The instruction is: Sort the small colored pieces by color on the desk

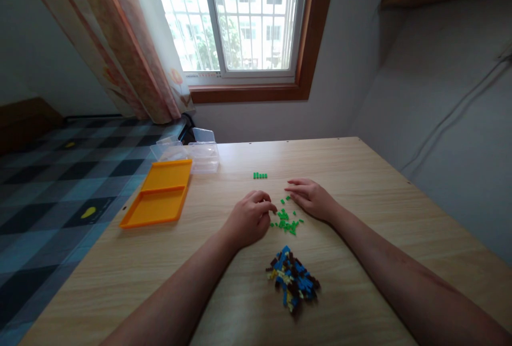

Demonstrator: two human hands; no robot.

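My left hand [251,216] rests at the left edge of a loose pile of small green toy bricks [287,225]. Its fingers are curled, the fingertips close to the bricks; whatever is between them is hidden. On the pile's upper right, my right hand [314,200] lies with fingers stretched out to the left and slightly apart, nothing visible in them. A single green brick [288,197] is right by its thumb. Beyond both hands, several green bricks stand in a short row [260,175]. Nearer to me lies a mixed heap of blue, dark brown and pale yellow bricks [294,279].
An open orange tray-like case [160,206] sits on the table's left side. Behind it are clear plastic boxes [204,155] with lids raised. The wooden table [344,165] borders a bed with a checked cover [52,212] on the left. A window [256,21] is ahead.
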